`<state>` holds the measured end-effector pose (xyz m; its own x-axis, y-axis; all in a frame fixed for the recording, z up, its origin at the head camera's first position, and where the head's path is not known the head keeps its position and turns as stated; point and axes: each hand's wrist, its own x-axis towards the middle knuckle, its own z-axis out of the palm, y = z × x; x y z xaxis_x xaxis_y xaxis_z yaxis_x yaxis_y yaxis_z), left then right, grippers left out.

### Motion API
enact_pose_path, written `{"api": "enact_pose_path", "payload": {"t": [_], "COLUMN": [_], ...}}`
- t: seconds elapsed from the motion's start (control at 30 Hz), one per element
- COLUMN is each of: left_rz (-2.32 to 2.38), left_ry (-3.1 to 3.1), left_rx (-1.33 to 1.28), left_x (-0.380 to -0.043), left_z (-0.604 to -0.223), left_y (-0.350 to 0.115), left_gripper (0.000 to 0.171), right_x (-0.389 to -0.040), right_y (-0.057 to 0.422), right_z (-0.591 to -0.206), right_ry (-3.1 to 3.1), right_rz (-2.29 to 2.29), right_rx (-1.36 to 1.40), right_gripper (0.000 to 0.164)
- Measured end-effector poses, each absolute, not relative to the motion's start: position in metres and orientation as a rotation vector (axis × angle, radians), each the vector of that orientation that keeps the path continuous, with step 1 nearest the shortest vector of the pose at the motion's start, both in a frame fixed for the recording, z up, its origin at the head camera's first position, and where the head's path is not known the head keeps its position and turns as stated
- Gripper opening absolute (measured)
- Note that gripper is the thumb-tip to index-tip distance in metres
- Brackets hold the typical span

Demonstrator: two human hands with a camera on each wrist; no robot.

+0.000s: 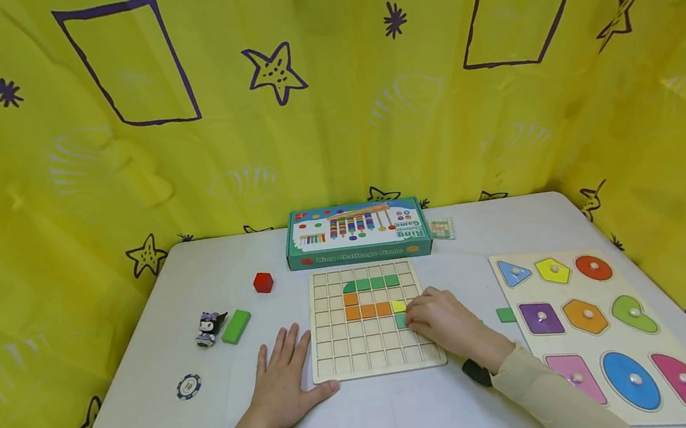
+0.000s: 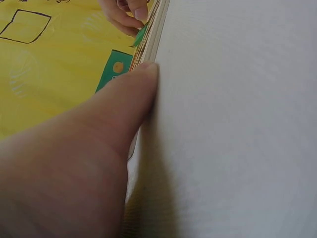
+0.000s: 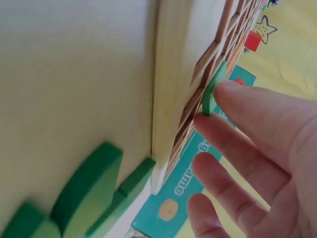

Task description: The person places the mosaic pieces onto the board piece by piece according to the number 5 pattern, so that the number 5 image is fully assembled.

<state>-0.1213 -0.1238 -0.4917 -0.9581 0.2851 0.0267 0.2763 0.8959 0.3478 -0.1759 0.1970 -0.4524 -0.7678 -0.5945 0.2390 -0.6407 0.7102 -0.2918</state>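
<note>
In the head view, a wooden grid board [image 1: 339, 348] lies at the table's middle. Green pieces [image 1: 376, 283] form its upper row, with orange squares [image 1: 376, 310] and one yellow square [image 1: 398, 306] below. My right hand [image 1: 447, 325] is over the board's right side. In the right wrist view, its thumb and index finger pinch a small green tile [image 3: 214, 89] that stands tilted at the grid. My left hand [image 1: 286, 383] rests spread on the table beside the board's left edge, thumb at the near left corner. The left wrist view shows that thumb [image 2: 133, 94] against the board's edge.
A Ring Challenge Game box [image 1: 358, 237] stands behind the board. Loose green pieces [image 3: 86, 193] lie right of it. Further right is a shape puzzle board [image 1: 561, 344]. On the left are a red block [image 1: 263, 283], a green block [image 1: 236, 326], a figurine [image 1: 209, 329] and a chip [image 1: 188, 387].
</note>
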Motion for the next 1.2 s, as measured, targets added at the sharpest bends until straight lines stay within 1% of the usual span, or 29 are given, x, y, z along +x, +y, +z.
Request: {"api": "enact_pose_path", "payload": {"t": [0.17,0.23,0.4,0.5,0.63,0.77,0.9,1.03,1.2], "left_rz": [0.542,0.545,0.544,0.536,0.537,0.528,0.526,0.53,0.521], "left_ry": [3.029,3.027,3.028,3.03,3.031,3.037,3.04,3.037,3.034], "left_rx": [0.436,0.434,0.438,0.434,0.431,0.428,0.427,0.434,0.433], "left_x": [-0.122,-0.122,-0.121,-0.121,-0.122,-0.121,-0.121,-0.122,-0.122], "left_z": [-0.491,-0.491,-0.491,-0.491,-0.492,-0.492,-0.493,-0.493,-0.493], "left_y": [-0.123,-0.122,-0.122,-0.122,-0.123,-0.124,-0.124,-0.124,-0.124], "left_gripper": [0.103,0.103,0.103,0.103,0.104,0.104,0.104,0.104,0.104], "right_x": [-0.171,-0.171,-0.174,-0.177,-0.176,-0.172,-0.171,-0.17,-0.168], "right_y": [0.206,0.212,0.238,0.255,0.269,0.271,0.267,0.261,0.254], "right_z": [-0.45,-0.449,-0.449,-0.45,-0.45,-0.451,-0.454,-0.454,-0.449], "right_ry": [-2.802,-2.799,-2.819,-2.892,-2.971,-3.004,-3.036,-3.06,-3.047], "right_rz": [0.569,0.614,0.725,0.756,0.794,0.83,0.759,0.696,0.813], "right_rx": [1.027,0.993,0.775,0.649,0.548,0.495,0.491,0.467,0.406], "right_gripper": [0.012,0.013,0.016,0.016,0.015,0.018,0.022,0.021,0.024]}}
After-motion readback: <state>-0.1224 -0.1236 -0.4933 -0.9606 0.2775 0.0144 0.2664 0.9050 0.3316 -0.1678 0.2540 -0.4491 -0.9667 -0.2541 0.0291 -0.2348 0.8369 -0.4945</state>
